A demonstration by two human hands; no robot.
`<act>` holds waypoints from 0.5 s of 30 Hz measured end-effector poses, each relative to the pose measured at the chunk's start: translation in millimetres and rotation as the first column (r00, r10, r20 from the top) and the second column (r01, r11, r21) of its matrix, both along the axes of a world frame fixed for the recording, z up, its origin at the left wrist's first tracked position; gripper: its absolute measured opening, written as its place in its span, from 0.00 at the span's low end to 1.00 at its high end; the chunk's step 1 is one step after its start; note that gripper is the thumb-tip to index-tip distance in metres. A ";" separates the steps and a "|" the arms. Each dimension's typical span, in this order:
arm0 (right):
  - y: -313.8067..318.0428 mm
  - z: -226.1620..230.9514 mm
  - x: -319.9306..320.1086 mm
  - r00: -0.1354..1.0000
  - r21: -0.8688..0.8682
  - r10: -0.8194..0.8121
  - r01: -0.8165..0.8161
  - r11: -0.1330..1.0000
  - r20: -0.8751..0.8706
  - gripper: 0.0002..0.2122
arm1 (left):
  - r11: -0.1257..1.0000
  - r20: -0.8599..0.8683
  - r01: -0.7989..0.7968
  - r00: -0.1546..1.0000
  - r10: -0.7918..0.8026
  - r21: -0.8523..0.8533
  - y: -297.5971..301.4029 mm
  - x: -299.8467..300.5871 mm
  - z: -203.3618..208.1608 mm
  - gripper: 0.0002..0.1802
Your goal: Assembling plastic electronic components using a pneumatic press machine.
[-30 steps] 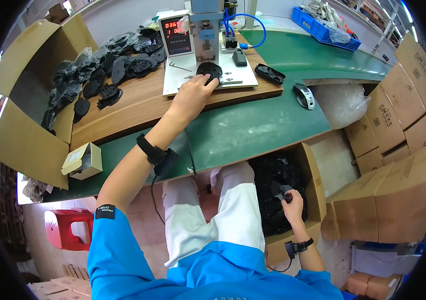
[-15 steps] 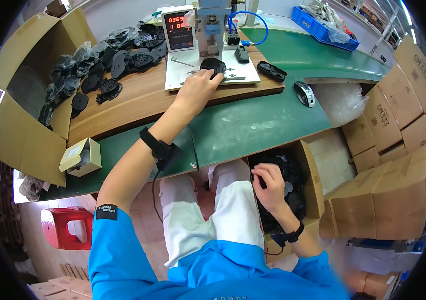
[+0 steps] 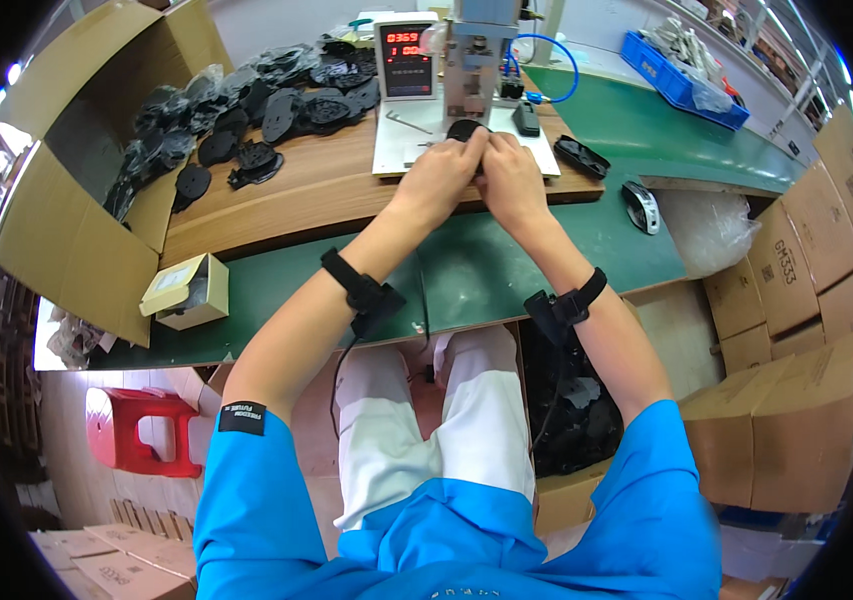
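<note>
Far left, we have an open brown cardboard box (image 3: 71, 245), then a heap of flat black plastic parts (image 3: 301, 115) on a brown wood-grain board (image 3: 276, 212), some wrapped in clear film. Small pale-yellow cardboard box (image 3: 209, 293) sits nearer us on the green surface (image 3: 466, 285). Mid-view: white box-shaped unit with red digits (image 3: 406, 60), grey metal hex key (image 3: 409, 122) on the white flat plate (image 3: 391, 155) of a silver upright metal press (image 3: 470, 75).

Left hand (image 3: 440, 182): fingers bent, at the rounded black plastic piece (image 3: 463, 129), which lies on the plate below the press, just beyond the fingertips. Right hand (image 3: 513, 187) comes alongside, fingers bent too, fingertips meeting the left's. We can't tell whether either one grips; the hands hide the piece's near side.

Right of them, we see an elongated black plastic shell (image 3: 581, 157) on the board, a black-and-silver computer mouse (image 3: 641, 207) on the surface, and farther back a blue plastic crate (image 3: 666, 87).
</note>
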State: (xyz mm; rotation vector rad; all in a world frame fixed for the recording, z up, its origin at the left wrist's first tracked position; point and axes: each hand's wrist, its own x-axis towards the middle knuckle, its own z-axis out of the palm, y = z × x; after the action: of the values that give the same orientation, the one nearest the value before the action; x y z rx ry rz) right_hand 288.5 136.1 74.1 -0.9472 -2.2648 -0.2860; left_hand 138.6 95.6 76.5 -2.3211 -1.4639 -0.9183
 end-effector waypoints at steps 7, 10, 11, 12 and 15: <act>-1.9 4.7 -6.6 0.996 -0.177 -0.043 0.028 0.984 -0.079 0.18 | 0.981 0.278 0.176 0.949 -0.147 -0.081 -12.2 -24.7 -16.8 0.39; 1.8 7.6 -2.8 0.996 -0.107 0.009 -0.018 0.994 -0.086 0.15 | 0.998 0.234 -0.017 0.972 0.002 0.059 -23.5 -80.2 -38.8 0.42; 1.7 8.1 -3.0 0.996 -0.109 0.007 -0.017 0.994 -0.087 0.15 | 0.975 0.131 -0.154 0.982 0.133 0.161 -26.5 -110.9 -46.2 0.42; 1.2 9.8 -4.6 0.997 -0.104 0.014 -0.021 0.994 -0.072 0.15 | 0.924 0.076 -0.371 0.928 0.365 0.095 -38.2 -143.7 -59.0 0.43; 3.0 7.3 -13.0 0.999 -0.071 0.014 -0.017 0.997 -0.041 0.15 | 0.611 -0.050 -0.784 0.618 0.784 -0.107 -55.7 -224.7 -68.8 0.40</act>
State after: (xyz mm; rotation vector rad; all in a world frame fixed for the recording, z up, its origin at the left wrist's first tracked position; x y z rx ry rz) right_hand 275.5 139.1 81.4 -0.9623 -2.2575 -0.1788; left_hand -86.1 39.9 7.7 -1.4033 -2.2828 -0.5579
